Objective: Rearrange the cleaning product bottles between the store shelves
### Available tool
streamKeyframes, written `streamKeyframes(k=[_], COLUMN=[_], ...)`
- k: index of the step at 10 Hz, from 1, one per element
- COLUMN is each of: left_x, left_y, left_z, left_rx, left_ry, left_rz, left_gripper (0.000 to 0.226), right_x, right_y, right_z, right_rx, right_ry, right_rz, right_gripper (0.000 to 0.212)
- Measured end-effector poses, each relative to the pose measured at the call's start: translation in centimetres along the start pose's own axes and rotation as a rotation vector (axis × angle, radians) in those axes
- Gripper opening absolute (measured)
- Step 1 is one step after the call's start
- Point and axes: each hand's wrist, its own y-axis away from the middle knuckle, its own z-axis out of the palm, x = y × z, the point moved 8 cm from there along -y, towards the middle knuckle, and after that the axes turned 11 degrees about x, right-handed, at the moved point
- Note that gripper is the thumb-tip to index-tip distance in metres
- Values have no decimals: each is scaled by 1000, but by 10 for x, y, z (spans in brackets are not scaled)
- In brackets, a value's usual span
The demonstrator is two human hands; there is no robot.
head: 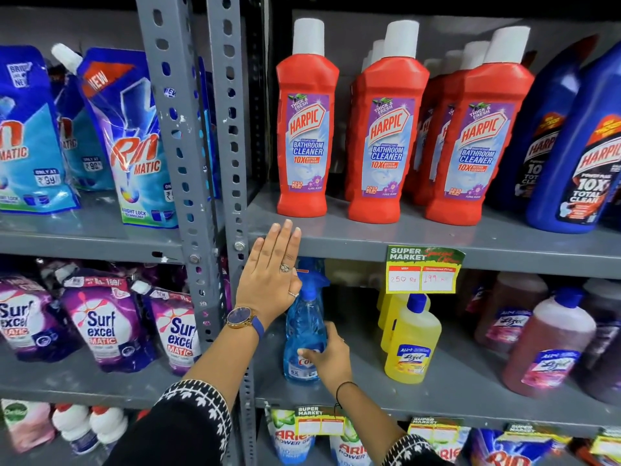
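Observation:
A clear blue spray bottle [304,326] stands at the left end of the middle shelf [470,381]. My right hand [331,356] is wrapped around its lower body. My left hand [270,275] is raised flat with fingers together, in front of the bottle's spray head and the upper shelf's front edge [336,242]; it holds nothing. On the upper shelf stand red Harpic bathroom cleaner bottles [384,129] with white caps, and dark blue Harpic bottles [578,153] at the right.
Yellow Lizol bottles [411,341] and pinkish Lizol bottles [547,348] share the middle shelf. A price tag [421,270] hangs from the upper shelf edge. Grey perforated uprights [232,163] divide off the left bay, which holds Rin pouches [134,139] and Surf Excel pouches [100,321].

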Motion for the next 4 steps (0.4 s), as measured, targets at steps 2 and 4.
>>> streamKeyframes(k=[2, 4], left_x=[0, -3], left_y=[2, -3], left_z=[0, -2], left_rx=[-26, -65], left_ry=[-14, 40], left_rz=[-1, -50], left_gripper=[88, 90], right_x=[-1, -4], right_y=[6, 13], right_z=[1, -3], right_rx=[-8, -29], right_ry=[-10, -42], right_rz=[26, 17], right_gripper=[60, 65])
